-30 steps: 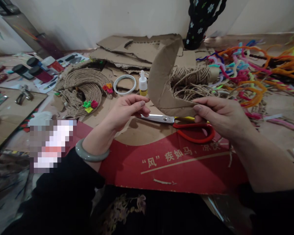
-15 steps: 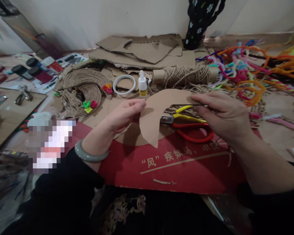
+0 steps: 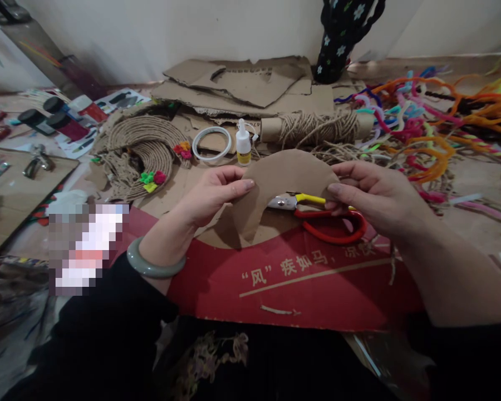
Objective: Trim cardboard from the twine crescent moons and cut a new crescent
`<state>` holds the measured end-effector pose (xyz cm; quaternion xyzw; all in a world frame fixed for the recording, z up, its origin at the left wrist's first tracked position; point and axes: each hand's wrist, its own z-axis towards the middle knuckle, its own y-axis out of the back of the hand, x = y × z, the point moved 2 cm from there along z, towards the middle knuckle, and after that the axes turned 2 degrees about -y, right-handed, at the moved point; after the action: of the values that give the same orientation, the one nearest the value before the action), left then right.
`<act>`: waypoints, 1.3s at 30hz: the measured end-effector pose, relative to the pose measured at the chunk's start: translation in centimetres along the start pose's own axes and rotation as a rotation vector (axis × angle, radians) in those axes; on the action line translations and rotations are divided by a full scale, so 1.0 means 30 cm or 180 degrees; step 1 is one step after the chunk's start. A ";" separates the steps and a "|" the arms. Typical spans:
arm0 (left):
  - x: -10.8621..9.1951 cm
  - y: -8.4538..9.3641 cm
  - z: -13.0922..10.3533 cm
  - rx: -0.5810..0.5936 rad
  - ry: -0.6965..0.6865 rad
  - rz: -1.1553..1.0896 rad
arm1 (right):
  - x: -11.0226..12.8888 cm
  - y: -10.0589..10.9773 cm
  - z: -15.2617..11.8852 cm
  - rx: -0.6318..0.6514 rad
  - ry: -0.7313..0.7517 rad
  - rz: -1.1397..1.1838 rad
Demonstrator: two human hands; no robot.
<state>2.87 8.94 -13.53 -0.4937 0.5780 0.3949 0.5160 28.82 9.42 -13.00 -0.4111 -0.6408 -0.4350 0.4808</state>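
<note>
A curved, crescent-like piece of brown cardboard point(image 3: 290, 170) is held up between both hands. My left hand point(image 3: 212, 195) pinches its left side between thumb and fingers. At the right end, my right hand point(image 3: 369, 192) grips it the same way. Scissors with red and yellow handles point(image 3: 332, 225) lie just beneath and behind the piece, their blades partly hidden by it. Under them is a red cardboard sheet point(image 3: 300, 289) with printed characters. A small white glue bottle point(image 3: 242, 145) stands behind the piece, beside a white tape ring point(image 3: 211, 143).
A twine-covered curved shape point(image 3: 150, 139) with colored bits lies left, near paint jars point(image 3: 67, 127). Behind are cardboard scraps point(image 3: 250, 83) and a twine roll point(image 3: 317, 128). Colorful pipe cleaners point(image 3: 426, 128) spread right of a black flowered cup point(image 3: 340, 39).
The cardboard piece has turned and tilted, its lower tip moving left and its right end dropping slightly. My right hand has shifted its grip, with the thumb now on the near face.
</note>
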 end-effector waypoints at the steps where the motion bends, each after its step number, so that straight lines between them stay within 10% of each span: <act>1: 0.001 0.001 0.000 -0.0045 -0.0034 -0.0002 | 0.000 0.000 -0.001 0.0022 -0.0048 0.0112; 16: 0.010 -0.002 -0.002 0.0458 0.0166 -0.0013 | -0.004 0.005 0.006 -0.0043 0.0113 0.0304; 39: -0.017 0.002 0.002 0.0026 -0.0043 0.0282 | 0.008 0.009 0.019 -0.0433 0.0096 0.0110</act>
<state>2.81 9.10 -13.06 -0.4628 0.5974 0.4183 0.5039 28.89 10.06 -12.83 -0.4472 -0.5953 -0.4754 0.4687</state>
